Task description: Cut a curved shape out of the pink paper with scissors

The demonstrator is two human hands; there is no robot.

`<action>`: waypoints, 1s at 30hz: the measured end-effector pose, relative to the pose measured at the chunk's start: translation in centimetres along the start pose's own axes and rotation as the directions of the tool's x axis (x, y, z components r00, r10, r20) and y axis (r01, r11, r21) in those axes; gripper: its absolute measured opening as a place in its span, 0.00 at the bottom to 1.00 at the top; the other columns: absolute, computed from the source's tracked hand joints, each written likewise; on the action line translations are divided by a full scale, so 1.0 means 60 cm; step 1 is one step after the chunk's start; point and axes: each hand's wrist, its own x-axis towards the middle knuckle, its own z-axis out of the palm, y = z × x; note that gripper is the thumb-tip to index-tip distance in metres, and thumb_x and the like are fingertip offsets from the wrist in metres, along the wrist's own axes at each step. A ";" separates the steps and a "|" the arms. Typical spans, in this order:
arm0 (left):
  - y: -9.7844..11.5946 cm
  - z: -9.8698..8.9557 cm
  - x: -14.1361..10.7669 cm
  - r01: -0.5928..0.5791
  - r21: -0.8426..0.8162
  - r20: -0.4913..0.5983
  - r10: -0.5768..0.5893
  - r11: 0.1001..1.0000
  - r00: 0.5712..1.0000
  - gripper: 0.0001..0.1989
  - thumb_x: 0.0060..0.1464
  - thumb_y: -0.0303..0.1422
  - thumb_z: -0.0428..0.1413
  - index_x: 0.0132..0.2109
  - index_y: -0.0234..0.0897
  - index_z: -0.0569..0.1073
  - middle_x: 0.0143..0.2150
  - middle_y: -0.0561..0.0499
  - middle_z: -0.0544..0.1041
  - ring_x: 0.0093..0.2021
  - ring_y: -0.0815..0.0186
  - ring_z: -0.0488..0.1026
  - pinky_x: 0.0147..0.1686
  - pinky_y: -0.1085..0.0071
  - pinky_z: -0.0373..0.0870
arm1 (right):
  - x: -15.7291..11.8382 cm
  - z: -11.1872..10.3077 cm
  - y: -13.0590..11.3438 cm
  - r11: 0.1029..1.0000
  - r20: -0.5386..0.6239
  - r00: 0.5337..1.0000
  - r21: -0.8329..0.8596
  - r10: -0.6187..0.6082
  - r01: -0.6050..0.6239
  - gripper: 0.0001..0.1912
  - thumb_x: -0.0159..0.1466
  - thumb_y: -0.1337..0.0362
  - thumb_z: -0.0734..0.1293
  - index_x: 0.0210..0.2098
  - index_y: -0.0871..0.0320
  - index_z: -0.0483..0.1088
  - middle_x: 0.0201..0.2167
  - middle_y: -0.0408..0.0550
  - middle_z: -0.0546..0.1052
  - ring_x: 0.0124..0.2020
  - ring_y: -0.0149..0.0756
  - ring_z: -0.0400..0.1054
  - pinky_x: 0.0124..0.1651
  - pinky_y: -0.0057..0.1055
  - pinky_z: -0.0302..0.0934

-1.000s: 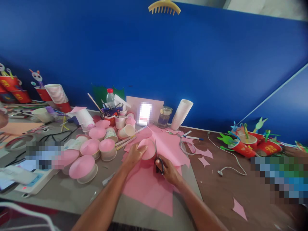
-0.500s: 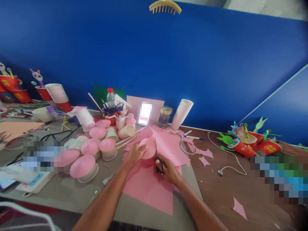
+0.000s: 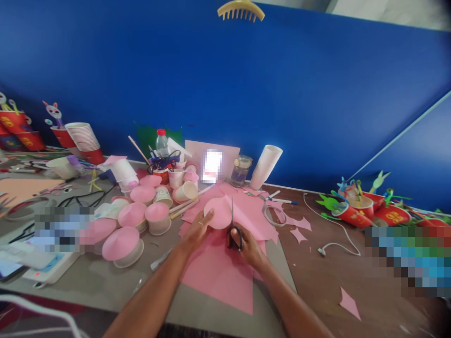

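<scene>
Scissors (image 3: pixel 234 225) upright in right hand (image 3: pixel 249 245), blades away.

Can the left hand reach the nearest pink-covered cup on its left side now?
Probably yes, once freed. The left hand holds the pink paper circle, and bare grey table lies between it and the pink-covered cup.

Both hands (image 3: pixel 225 234) forward, fingers curled (forearms converging).

I see the paper sheet (image 3: pixel 218 272) at the bench's (image 3: pixel 352 281) near edge, capped cups (image 3: pixel 134 216) left of it, a cup stack (image 3: pixel 267 165) behind, and a cable (image 3: pixel 334 234) to its right.
</scene>
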 end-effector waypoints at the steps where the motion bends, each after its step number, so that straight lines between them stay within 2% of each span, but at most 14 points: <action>1: -0.001 0.003 -0.002 -0.031 -0.002 0.011 0.031 1.000 0.999 0.27 0.52 0.53 0.49 0.44 0.33 0.72 0.36 0.44 0.76 0.38 0.60 0.71 0.39 0.65 0.68 | 0.000 0.001 0.001 1.000 -0.010 1.000 0.005 -0.005 0.005 0.26 0.65 0.42 0.53 0.26 0.58 0.63 0.22 0.44 0.67 0.24 0.32 0.60 0.29 0.29 0.57; 5: 0.002 0.017 -0.011 -0.147 0.068 0.069 0.143 0.987 0.987 0.23 0.50 0.49 0.54 0.42 0.33 0.72 0.41 0.44 0.76 0.44 0.61 0.70 0.50 0.64 0.65 | 0.002 0.005 0.009 1.000 -0.042 0.999 0.006 -0.011 0.011 0.26 0.65 0.42 0.54 0.27 0.58 0.62 0.22 0.44 0.66 0.24 0.32 0.60 0.29 0.29 0.57; 7: 0.004 0.026 -0.015 -0.134 0.060 0.041 0.131 0.989 0.990 0.20 0.48 0.47 0.57 0.39 0.33 0.73 0.38 0.45 0.76 0.41 0.62 0.70 0.46 0.65 0.67 | 0.003 0.007 0.010 1.000 -0.052 0.999 0.011 -0.016 0.016 0.25 0.64 0.42 0.54 0.27 0.57 0.62 0.21 0.43 0.66 0.23 0.31 0.59 0.27 0.28 0.56; 11: -0.004 0.039 -0.015 -0.069 -0.006 -0.127 0.068 0.998 0.990 0.17 0.46 0.43 0.60 0.35 0.33 0.73 0.33 0.48 0.76 0.32 0.66 0.70 0.37 0.69 0.69 | 0.005 0.013 0.006 0.999 -0.062 0.998 0.039 -0.030 0.033 0.24 0.64 0.43 0.55 0.28 0.57 0.62 0.21 0.42 0.65 0.22 0.31 0.58 0.26 0.28 0.55; 16: -0.015 0.042 -0.007 -0.036 -0.085 -0.296 0.009 0.996 0.955 0.15 0.43 0.39 0.62 0.37 0.35 0.74 0.36 0.48 0.76 0.34 0.66 0.70 0.36 0.71 0.69 | 0.006 0.020 0.008 0.999 -0.060 0.998 0.033 -0.025 0.027 0.24 0.65 0.43 0.54 0.27 0.57 0.61 0.21 0.42 0.65 0.22 0.31 0.59 0.26 0.28 0.55; 19: -0.009 0.043 -0.005 -0.026 -0.100 -0.321 -0.007 0.995 0.947 0.13 0.43 0.37 0.61 0.37 0.34 0.74 0.36 0.48 0.76 0.33 0.66 0.71 0.34 0.71 0.68 | 0.006 0.021 0.010 0.999 -0.041 0.999 0.018 -0.032 0.032 0.24 0.65 0.44 0.54 0.27 0.57 0.61 0.21 0.42 0.65 0.22 0.31 0.59 0.26 0.28 0.55; 23: -0.004 0.042 -0.003 0.002 -0.062 -0.344 -0.023 0.998 0.939 0.12 0.41 0.36 0.61 0.33 0.33 0.74 0.30 0.49 0.75 0.31 0.67 0.70 0.31 0.72 0.68 | 0.005 0.021 0.009 0.999 -0.038 0.999 -0.005 -0.034 0.034 0.24 0.65 0.43 0.55 0.26 0.57 0.61 0.21 0.42 0.65 0.23 0.31 0.60 0.26 0.27 0.56; 30: -0.017 0.032 0.003 0.011 0.060 -0.363 0.011 0.998 0.932 0.11 0.42 0.36 0.60 0.32 0.33 0.73 0.30 0.49 0.75 0.31 0.67 0.70 0.33 0.71 0.67 | 0.004 0.021 0.006 0.999 -0.021 0.999 -0.030 -0.027 0.026 0.25 0.65 0.43 0.54 0.27 0.57 0.61 0.21 0.43 0.66 0.23 0.31 0.60 0.26 0.27 0.56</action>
